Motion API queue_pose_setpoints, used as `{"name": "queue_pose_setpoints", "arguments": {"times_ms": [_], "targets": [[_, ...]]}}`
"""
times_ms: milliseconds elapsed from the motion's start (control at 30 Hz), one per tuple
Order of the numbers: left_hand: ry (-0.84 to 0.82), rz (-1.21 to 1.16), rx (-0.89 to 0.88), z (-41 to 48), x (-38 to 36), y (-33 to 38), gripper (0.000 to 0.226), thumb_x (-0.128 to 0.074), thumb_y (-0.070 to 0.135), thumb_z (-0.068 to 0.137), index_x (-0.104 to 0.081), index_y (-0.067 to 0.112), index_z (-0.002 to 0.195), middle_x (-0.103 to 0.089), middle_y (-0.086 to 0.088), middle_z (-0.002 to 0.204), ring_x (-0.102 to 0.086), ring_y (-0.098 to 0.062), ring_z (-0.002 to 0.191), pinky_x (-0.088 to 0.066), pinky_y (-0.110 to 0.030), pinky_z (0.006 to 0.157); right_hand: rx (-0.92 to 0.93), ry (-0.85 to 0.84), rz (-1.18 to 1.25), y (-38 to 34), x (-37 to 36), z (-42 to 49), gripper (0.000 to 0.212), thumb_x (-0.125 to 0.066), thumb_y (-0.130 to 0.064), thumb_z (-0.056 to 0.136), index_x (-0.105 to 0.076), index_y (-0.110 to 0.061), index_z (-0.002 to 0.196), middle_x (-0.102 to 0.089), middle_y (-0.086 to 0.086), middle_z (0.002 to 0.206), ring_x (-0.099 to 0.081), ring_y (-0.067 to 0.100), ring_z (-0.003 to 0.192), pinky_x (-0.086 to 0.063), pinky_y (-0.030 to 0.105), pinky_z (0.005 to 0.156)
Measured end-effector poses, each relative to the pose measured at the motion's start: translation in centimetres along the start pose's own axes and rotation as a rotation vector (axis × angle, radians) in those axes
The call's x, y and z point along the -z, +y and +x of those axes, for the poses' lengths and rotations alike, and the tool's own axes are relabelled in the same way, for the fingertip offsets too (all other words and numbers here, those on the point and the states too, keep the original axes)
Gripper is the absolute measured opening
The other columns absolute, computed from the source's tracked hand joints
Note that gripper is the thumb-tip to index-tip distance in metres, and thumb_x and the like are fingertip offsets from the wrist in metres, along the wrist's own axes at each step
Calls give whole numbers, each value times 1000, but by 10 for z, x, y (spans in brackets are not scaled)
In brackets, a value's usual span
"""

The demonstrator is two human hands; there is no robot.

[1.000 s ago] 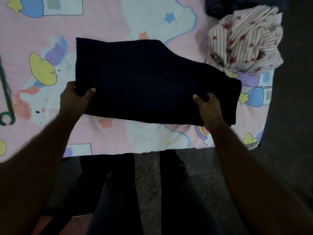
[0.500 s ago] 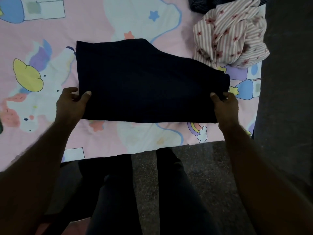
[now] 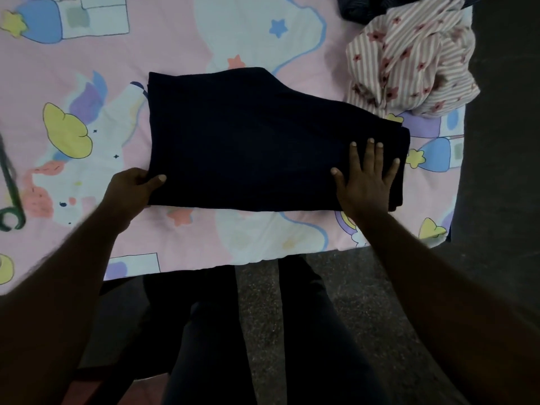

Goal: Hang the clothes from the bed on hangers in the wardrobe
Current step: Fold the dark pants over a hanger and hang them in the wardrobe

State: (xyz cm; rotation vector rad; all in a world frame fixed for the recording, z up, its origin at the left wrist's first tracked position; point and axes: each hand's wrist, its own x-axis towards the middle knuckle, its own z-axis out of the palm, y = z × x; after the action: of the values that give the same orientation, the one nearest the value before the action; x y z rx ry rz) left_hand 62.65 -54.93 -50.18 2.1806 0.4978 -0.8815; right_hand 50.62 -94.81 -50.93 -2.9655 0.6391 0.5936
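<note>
Navy garment (image 3: 263, 141), folded flat into a wide rectangle with a sloped far edge, lies on the bed sheet (image 3: 204, 39) just past frame centre toward 12 o'clock. Left hand (image 3: 131, 188) is at 9 o'clock of the navy garment, clamped on its near-left corner: thumb on top of the cloth, fingers tucked under the edge. Right hand (image 3: 365, 182) is at 3 o'clock of it, palm down on top near the right end, fingers (image 3: 371, 153) straight and spread, gripping nothing. Right end of the fabric shows stacked layers at the edge.

Bed sheet is pink and white, with a cartoon print of clouds, stars and a rainbow. Striped garment (image 3: 409, 62), pale with red star-like marks, is crumpled in a heap at 1–2 o'clock near the bed's right edge. Its lower edge is just beside the navy garment's far-right corner; cannot tell if they touch. Dark cloth (image 3: 359, 7) at 1 o'clock, cropped by the top edge, sits partly under the striped garment. Green hanger (image 3: 11, 200) at 9 o'clock lies on the sheet at the left frame edge, hook end toward the viewer, mostly cut off, well apart from the navy garment.

Person's legs (image 3: 210, 331) in dark trousers are at 6 o'clock, on a dark speckled floor (image 3: 257, 302) by the bed's near edge. Both forearms are bare.
</note>
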Motion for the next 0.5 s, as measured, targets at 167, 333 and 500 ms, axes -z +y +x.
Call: {"name": "queue_pose_setpoints", "arguments": {"times_ms": [167,333,500], "targets": [[62,-77,18,7,-6,-2,35,-69,44,87,-66,11,98,-69,-11,95,-66,-29,92,-52,-38,82,380,0,60,-91,-4,-4,70,-31,-59,97,-28,-19,154,-20,19,160,-15,36,149,-6,59,116],[86,-84,-70,29,-3,16,38,-63,41,91,-65,7,108,-70,-9,101,-66,-26,95,-53,-39,88,665,-50,98,-209,-8,19,69,-32,-57,96,-29,-20,154,-21,17,160,-19,34,148,-17,57,117],[73,-115,-100,44,-4,11,26,-62,34,93,-60,8,90,-64,0,83,-60,-19,79,-47,-30,66,636,-71,161,-275,12,60,67,-42,-48,100,-19,-20,156,-11,13,163,-4,27,151,-2,50,120]]}}
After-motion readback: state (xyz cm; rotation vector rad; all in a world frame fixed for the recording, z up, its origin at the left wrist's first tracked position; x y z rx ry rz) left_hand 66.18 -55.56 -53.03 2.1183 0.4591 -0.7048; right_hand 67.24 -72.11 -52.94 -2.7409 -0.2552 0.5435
